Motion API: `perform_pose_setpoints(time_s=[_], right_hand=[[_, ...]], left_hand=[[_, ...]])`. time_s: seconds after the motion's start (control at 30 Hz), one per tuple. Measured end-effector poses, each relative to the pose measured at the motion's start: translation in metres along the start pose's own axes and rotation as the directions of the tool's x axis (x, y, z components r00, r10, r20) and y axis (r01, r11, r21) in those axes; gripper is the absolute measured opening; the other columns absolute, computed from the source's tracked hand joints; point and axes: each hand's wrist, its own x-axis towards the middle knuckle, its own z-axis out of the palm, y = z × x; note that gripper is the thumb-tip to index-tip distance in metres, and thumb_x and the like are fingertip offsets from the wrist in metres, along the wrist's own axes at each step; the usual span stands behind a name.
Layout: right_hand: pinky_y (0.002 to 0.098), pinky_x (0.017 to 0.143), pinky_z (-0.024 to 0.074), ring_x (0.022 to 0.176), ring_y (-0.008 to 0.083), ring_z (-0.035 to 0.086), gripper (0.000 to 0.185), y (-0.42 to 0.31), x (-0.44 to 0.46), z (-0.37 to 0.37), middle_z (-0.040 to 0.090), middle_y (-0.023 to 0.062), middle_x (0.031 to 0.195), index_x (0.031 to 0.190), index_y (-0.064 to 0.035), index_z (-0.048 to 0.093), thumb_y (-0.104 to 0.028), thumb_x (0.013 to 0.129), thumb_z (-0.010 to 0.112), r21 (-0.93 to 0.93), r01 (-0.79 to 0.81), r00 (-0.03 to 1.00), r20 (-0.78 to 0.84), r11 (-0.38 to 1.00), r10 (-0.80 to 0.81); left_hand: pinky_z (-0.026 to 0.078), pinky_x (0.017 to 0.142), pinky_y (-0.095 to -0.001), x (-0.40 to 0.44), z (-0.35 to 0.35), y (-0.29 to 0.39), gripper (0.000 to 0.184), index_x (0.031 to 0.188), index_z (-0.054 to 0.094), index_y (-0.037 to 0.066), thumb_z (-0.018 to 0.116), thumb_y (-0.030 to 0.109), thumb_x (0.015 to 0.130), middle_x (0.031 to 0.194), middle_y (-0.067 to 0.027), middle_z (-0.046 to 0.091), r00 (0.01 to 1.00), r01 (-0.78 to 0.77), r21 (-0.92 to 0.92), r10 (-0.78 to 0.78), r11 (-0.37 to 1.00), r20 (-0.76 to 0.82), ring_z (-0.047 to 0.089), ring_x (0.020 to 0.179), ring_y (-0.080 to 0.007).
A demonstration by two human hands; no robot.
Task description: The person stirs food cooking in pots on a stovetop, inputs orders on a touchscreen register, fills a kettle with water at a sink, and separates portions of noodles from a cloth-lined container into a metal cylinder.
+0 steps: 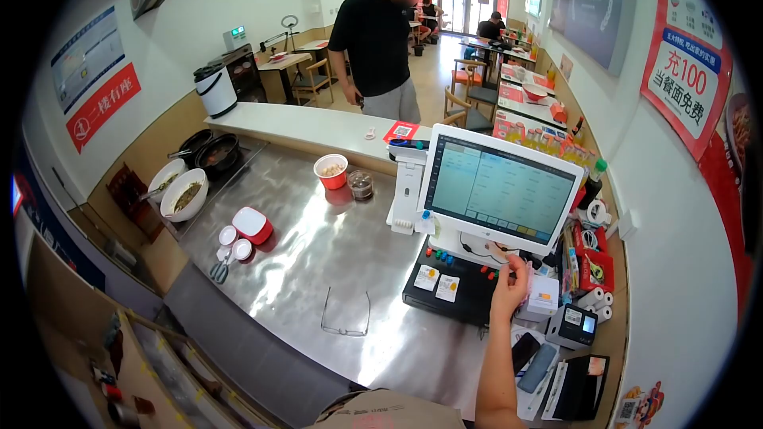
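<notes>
My right hand point(510, 287) is raised just below the lower edge of a white touchscreen register point(501, 183), its fingers bent together; what they hold, if anything, is too small to make out. Under and left of it lies a black cash drawer point(449, 290) with two small paper slips and coloured pegs on top. A white box point(543, 295) stands right beside the hand. My left hand is not in view. Eyeglasses point(345, 332) rest on the steel counter point(306, 270).
Red lidded container point(253, 225), small cups and scissors point(219, 272) sit at left; red tub point(331, 171) and glass jar point(360, 185) near the ledge. White bowls point(184, 195) stand far left. Phones point(538, 367) and a card terminal point(572, 326) lie right. A person point(377, 48) stands beyond the ledge.
</notes>
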Motion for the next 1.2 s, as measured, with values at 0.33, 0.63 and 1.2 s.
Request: perform_pose_setpoints(time_s=[0.33,0.63,1.2], right_hand=[[0.0230,0.031,0.0308,0.031,0.0125,0.038,0.009,-0.232,0.046,-0.085,0.048,0.0038,0.045,0.086,-0.0109,0.050,-0.018,0.090,0.047,0.976,-0.183,0.631,0.211,0.121,-0.747],[0.0133,0.036,0.0209,0.034,0.0012,0.031,0.026,-0.293,0.031,-0.073,0.047,0.0009,0.048,0.102,-0.0194,0.059,-0.004,0.084,0.048,0.973,0.084,0.501,-0.226,-0.213,-0.836],[0.0143,0.034,0.0193,0.033,0.0009,0.031,0.011,-0.287,0.034,-0.058,0.046,0.0002,0.046,0.081,-0.0123,0.062,-0.007,0.081,0.052,0.971,0.050,0.604,-0.216,-0.234,-0.767]], left_hand=[[0.041,0.076,-0.0415,-0.039,0.001,-0.010,0.036,0.114,0.050,0.003,0.044,0.026,0.086,0.095,-0.0149,0.052,0.998,0.050,0.023,-0.050,0.999,0.023,0.050,0.085,-0.0280],[0.040,0.078,-0.0413,-0.051,-0.009,-0.021,0.037,0.115,0.049,0.004,0.044,0.027,0.087,0.099,-0.0148,0.051,0.996,0.081,0.032,-0.082,0.996,0.030,0.049,0.089,-0.0277],[0.040,0.082,-0.0407,-0.061,-0.022,-0.036,0.040,0.118,0.048,0.004,0.044,0.029,0.087,0.106,-0.0148,0.050,0.991,0.131,0.038,-0.132,0.991,0.019,0.049,0.095,-0.0272]])
